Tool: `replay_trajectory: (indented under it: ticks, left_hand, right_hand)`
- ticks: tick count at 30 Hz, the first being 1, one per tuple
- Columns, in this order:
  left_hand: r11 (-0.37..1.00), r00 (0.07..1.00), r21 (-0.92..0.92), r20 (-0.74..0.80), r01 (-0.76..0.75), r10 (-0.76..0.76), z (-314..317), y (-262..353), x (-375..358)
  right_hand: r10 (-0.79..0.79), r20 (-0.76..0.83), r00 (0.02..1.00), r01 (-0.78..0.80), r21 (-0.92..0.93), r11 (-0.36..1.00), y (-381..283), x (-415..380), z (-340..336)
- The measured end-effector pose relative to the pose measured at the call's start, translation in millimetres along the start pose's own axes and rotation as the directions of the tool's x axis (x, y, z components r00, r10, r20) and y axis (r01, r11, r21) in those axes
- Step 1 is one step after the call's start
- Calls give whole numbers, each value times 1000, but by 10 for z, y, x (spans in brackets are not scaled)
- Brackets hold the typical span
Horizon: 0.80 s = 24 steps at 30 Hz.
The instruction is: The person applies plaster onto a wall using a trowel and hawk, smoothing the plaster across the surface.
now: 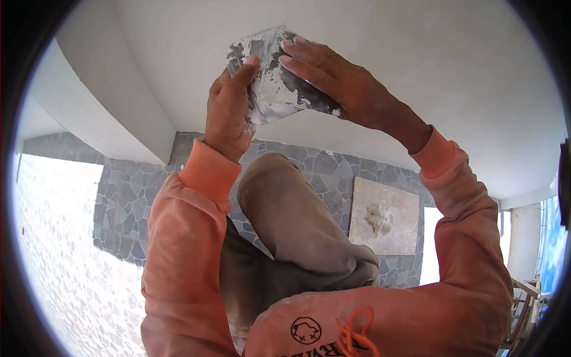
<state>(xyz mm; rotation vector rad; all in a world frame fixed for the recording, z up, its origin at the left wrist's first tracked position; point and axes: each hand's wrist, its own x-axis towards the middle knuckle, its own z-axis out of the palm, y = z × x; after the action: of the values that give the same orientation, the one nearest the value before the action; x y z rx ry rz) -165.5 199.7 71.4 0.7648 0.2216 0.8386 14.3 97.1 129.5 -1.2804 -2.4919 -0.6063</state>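
Observation:
Both my hands are raised together in front of the pale wall, at two flat, putty-smeared scraper plates that overlap. My left hand point(229, 110) grips the left scraper plate point(257, 46), its thumb pressed on the face. Over the dark right scraper plate point(312, 95) lie the fingers of my right hand point(339, 80), close together; that thumb is hidden behind it. White putty point(276, 86) coats much of both faces where the plates meet. Any handles are out of sight.
On the grey stone-patterned floor point(119, 199) lies a square board point(392, 232) bearing a heap of white putty point(379, 219), right of my bent knee point(267, 178). A wall ledge point(113, 101) juts out at left. Wooden pieces point(523, 303) stand at far right.

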Motion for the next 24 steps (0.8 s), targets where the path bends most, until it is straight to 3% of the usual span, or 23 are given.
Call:
replay_trajectory:
  ticks: [5, 13, 16, 17, 18, 19, 20, 23, 24]
  left_hand:
    - [998, 992, 47, -116, -48, 54, 70, -25, -47]
    - [975, 988, 217, -135, -47, 78, 33, -33, -105]
    - [969, 987, 238, -132, -60, 94, 167, 111, -163]
    - [970, 987, 228, -117, -78, 107, 230, 176, -169]
    - [950, 986, 295, -104, -96, 132, 196, 164, -143]
    - [925, 982, 361, -100, -117, 163, 88, 123, -109]
    - [894, 976, 428, -102, -130, 191, 4, 112, -104]
    - [806, 921, 511, -65, -299, 384, 101, 83, -117]
    - [764, 927, 577, -31, -289, 374, 80, 107, -133]
  right_hand:
    - [116, -28, 993, -115, 40, 993, -79, -20, 83]
    - [356, -2, 934, -354, 120, 928, -161, -274, 328]
    - [415, 135, 900, -404, -103, 909, -108, -602, 566]
    - [527, 305, 793, -562, 32, 827, -176, -691, 571]
    - [572, 331, 751, -635, 121, 763, -201, -802, 635]
    - [651, 375, 660, -748, 252, 614, -291, -813, 535]
    - [695, 217, 685, -716, 378, 588, -295, -960, 658]
    - [825, 482, 293, -953, 217, 212, -393, -870, 269]
    - [847, 429, 313, -932, 311, 187, -459, -880, 177]
